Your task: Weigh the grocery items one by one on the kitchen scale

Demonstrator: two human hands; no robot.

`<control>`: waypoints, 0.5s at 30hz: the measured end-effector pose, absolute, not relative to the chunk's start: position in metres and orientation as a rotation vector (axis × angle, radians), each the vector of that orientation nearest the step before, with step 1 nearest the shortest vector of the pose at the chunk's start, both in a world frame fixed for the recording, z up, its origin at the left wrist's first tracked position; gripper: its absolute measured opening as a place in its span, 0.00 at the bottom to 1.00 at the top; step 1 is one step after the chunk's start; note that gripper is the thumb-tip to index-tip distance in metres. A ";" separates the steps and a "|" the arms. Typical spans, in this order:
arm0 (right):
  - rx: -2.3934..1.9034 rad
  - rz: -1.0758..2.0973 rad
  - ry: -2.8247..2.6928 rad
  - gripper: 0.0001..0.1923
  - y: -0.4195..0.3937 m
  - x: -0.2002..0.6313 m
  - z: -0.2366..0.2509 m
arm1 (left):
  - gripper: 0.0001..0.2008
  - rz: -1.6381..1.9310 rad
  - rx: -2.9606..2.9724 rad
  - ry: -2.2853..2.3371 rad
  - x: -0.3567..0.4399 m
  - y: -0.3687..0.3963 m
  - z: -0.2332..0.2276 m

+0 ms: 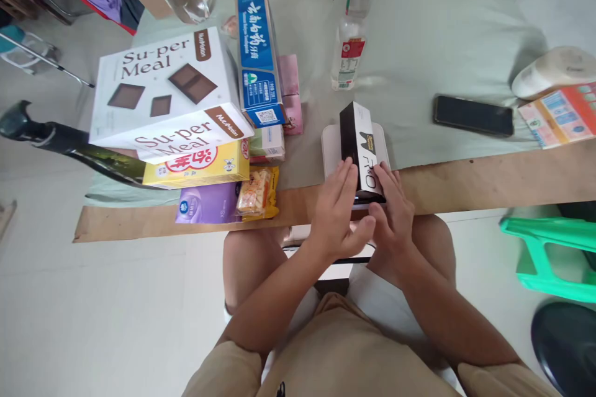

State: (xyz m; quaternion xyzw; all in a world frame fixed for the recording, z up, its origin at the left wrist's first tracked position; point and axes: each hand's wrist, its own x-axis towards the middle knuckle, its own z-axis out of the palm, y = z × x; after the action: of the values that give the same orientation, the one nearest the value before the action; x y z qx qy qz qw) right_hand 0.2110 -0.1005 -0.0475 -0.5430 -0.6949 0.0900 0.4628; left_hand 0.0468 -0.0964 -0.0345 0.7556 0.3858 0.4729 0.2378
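Your left hand point(336, 211) lies flat, fingers straight, against the left side of the black-and-white box point(361, 149); your right hand point(393, 214) curls loosely around its right side. The box stands at the table's near edge point(465, 183), a phone point(474, 115) further right.

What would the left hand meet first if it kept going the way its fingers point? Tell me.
The left hand already lies against the black and white box. Sliding on along its side, it would likely reach the plastic bottle next, though depth is hard to judge.
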 end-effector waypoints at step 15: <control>-1.303 0.593 -0.935 0.21 -0.097 0.142 0.037 | 0.43 1.704 2.070 0.765 0.032 -0.105 -0.018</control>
State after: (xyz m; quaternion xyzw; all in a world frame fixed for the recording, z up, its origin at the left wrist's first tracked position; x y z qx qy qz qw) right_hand 0.1421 -0.0974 0.0374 -0.5748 -0.4128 0.2615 0.6564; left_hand 0.0315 -0.1045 -0.0176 0.7308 0.2700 0.6018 0.1759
